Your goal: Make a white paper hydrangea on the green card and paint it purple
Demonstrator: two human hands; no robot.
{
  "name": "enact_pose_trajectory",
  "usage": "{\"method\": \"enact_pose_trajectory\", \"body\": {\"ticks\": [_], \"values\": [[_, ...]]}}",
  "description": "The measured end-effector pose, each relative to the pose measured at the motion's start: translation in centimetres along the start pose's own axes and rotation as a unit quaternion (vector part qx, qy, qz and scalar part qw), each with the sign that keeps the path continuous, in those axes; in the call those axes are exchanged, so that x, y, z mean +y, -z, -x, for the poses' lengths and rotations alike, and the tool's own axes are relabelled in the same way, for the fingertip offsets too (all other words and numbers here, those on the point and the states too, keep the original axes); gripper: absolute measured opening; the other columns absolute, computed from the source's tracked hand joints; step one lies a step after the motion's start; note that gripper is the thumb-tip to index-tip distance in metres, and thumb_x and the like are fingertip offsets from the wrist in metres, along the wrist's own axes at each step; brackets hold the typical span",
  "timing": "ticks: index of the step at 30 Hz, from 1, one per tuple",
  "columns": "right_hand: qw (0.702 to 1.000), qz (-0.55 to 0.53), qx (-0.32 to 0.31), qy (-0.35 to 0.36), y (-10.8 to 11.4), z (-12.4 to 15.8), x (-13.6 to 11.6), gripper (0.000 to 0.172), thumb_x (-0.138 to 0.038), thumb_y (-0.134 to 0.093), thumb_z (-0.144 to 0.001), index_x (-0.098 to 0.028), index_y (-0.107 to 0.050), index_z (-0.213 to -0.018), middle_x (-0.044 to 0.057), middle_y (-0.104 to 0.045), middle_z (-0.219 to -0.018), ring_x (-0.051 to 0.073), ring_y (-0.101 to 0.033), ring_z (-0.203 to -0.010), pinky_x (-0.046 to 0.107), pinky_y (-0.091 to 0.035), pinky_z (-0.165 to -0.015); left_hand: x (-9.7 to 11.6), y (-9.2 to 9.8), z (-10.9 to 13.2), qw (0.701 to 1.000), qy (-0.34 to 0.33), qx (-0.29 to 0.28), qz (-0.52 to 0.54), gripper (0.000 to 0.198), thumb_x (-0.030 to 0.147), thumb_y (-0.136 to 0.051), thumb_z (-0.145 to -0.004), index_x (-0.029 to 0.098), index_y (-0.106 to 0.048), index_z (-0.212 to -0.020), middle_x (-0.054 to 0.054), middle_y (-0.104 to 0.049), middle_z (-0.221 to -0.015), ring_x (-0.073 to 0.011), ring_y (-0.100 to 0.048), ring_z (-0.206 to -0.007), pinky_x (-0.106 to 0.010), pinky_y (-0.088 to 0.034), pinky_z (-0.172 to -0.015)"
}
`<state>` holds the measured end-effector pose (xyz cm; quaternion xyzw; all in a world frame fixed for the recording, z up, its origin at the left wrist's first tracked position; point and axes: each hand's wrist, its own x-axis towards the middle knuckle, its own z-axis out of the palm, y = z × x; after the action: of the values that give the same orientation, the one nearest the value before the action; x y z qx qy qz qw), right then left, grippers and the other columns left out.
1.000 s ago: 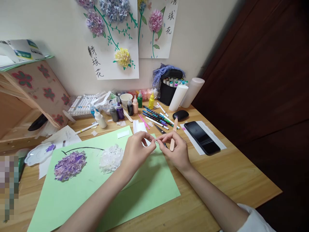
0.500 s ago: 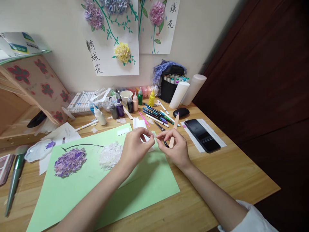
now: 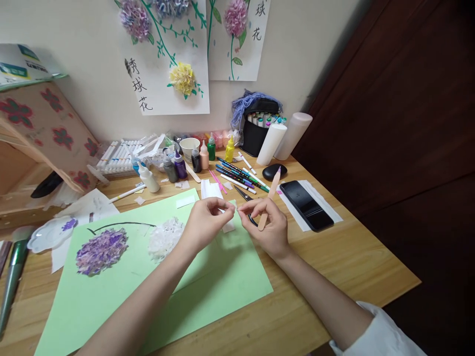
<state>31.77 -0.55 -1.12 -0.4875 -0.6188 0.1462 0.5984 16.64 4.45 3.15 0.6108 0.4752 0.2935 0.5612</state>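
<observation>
My left hand [image 3: 208,225] is closed in a pinch above the right part of a light green paper sheet [image 3: 208,306]; whatever is between its fingertips is too small to make out. Almost touching it, my right hand [image 3: 269,227] also pinches, thumb against index finger. A flat wooden craft stick [image 3: 273,185] with a purple tip is held in the right hand and points up. On the sheet lie a purple ruffled paper flower [image 3: 102,251] and a white one [image 3: 165,240], the latter partly behind my left wrist. Black-handled scissors [image 3: 244,195] lie behind the right fingers.
Paint bottles [image 3: 180,167], felt pens [image 3: 233,175] and a paper cup [image 3: 190,147] stand or lie toward the wall. At right are a phone [image 3: 307,206] and a black mouse-like object [image 3: 274,171]. A paint palette [image 3: 52,235] and large brush [image 3: 15,272] sit at left.
The whole view has shifted slightly, so the desk things appear further left. Both hands stay pinched close together, and the pale scrap seen at the fingertips before is now barely visible.
</observation>
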Motion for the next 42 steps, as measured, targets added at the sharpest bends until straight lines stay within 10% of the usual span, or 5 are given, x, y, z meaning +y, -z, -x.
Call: {"method": "enact_pose_trajectory", "body": {"ticks": [31, 42], "values": [[0.988, 0.114, -0.046, 0.096, 0.21, -0.24, -0.24, 0.024, -0.012, -0.062, -0.081, -0.027, -0.045, -0.074, 0.001, -0.075, -0.085, 0.020, -0.073, -0.080, 0.035, -0.057, -0.070, -0.35, -0.21, 0.29, 0.995, -0.042, 0.034, -0.089, 0.019, 0.033, -0.064, -0.071, 0.015, -0.067, -0.077, -0.005, -0.070, -0.076, -0.0145, -0.058, -0.063, -0.025, -0.043, -0.057], [0.998, 0.037, -0.041, -0.004, 0.13, -0.37, -0.33, 0.014, -0.017, -0.065, -0.081, -0.025, -0.053, -0.081, 0.003, -0.074, -0.087, 0.021, -0.073, -0.086, 0.035, -0.059, -0.077, -0.58, -0.34, -0.06, 0.997, -0.031, 0.046, -0.057, 0.020, 0.034, -0.065, -0.070, 0.015, -0.066, -0.075, -0.004, -0.067, -0.072, -0.0136, -0.056, -0.060, -0.024, -0.040, -0.055]]}}
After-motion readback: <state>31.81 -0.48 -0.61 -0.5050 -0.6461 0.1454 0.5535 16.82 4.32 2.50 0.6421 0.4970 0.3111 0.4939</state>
